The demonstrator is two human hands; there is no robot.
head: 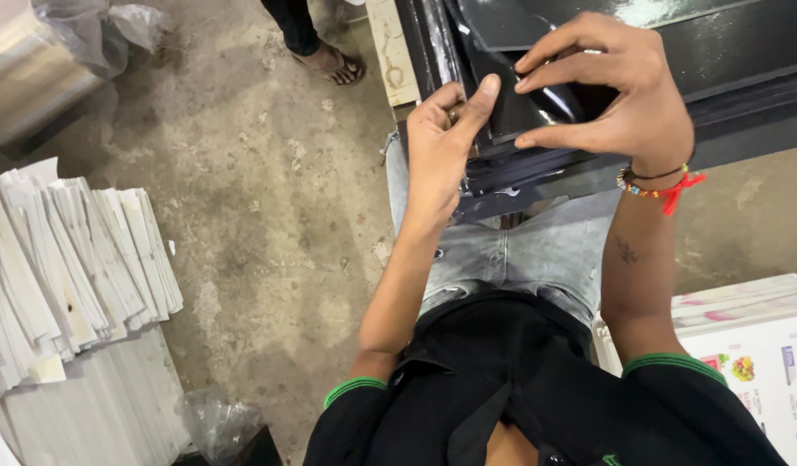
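A glossy black sheet [537,108] lies on top of a stack of black sheets [511,168] at the edge of a dark table [744,78]. My left hand [437,147] presses the stack's left edge, thumb raised against the top sheet. My right hand [610,91] curls over the top sheet from the right, fingertips pinching its edge. A beaded bracelet with red thread [662,185] sits on my right wrist.
Fanned piles of white sheets [79,259] stand at the left on the concrete floor [269,216]. A plastic-wrapped roll [27,73] lies at top left. Another person's sandalled foot [329,60] is near the table. Printed white sheets [761,345] are stacked at right.
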